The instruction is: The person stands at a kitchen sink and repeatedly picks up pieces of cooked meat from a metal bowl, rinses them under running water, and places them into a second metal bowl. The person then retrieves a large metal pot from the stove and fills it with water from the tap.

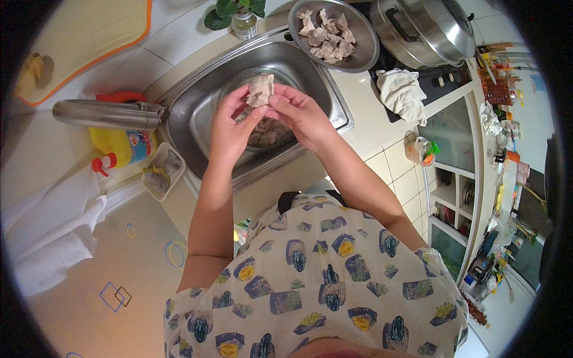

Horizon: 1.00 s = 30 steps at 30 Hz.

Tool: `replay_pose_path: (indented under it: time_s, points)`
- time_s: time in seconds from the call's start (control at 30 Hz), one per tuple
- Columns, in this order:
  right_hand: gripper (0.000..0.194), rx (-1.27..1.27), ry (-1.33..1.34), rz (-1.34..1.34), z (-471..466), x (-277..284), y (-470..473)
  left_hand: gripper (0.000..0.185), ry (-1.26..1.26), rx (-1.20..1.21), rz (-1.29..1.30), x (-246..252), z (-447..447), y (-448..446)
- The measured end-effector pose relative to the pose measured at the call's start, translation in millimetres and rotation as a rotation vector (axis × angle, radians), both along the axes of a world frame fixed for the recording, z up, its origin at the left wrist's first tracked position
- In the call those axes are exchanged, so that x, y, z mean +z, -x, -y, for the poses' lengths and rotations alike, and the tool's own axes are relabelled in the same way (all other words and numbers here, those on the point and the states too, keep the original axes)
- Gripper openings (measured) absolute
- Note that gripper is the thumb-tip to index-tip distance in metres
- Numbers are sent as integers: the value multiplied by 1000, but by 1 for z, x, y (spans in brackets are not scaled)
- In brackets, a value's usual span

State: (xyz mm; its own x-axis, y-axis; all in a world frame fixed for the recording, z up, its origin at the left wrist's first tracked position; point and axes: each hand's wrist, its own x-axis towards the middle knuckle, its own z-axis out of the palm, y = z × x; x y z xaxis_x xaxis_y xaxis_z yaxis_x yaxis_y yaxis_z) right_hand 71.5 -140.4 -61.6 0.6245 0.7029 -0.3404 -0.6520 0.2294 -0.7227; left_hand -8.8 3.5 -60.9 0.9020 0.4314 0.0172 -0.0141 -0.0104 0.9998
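Observation:
My left hand (233, 125) and my right hand (304, 114) hold one pale, wet piece of food (261, 88), perhaps meat, between their fingers above the steel sink (188, 107). Beneath my hands, a round clear bowl (291, 79) stands in the sink with more brownish pieces (267, 133) in it, partly hidden by my hands. Beyond my right hand, a metal bowl (368, 49) at the sink's far right corner holds several similar pale pieces (331, 38).
A steel faucet (107, 114), a yellow bottle (118, 145) and a small tray of scrubbers (163, 172) stand left of the sink. A jar with a plant (244, 26) is behind it. A large steel pot (416, 33) and a white cloth (400, 94) lie right.

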Motion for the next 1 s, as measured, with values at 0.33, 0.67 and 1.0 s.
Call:
replay_pose_path:
  time_s: [0.33,0.67,1.0]
  points:
    - [31,-58,-290,-179,12,10,-8,39,-431,100,149,17,17,-1]
    - [35,-349,-117,-142,24,-8,-102,36,-417,153,-505,-158,-54,-5]
    - [39,-143,186,-138,50,-30,-57,45,-1069,-560,-626,-236,-52,-55]
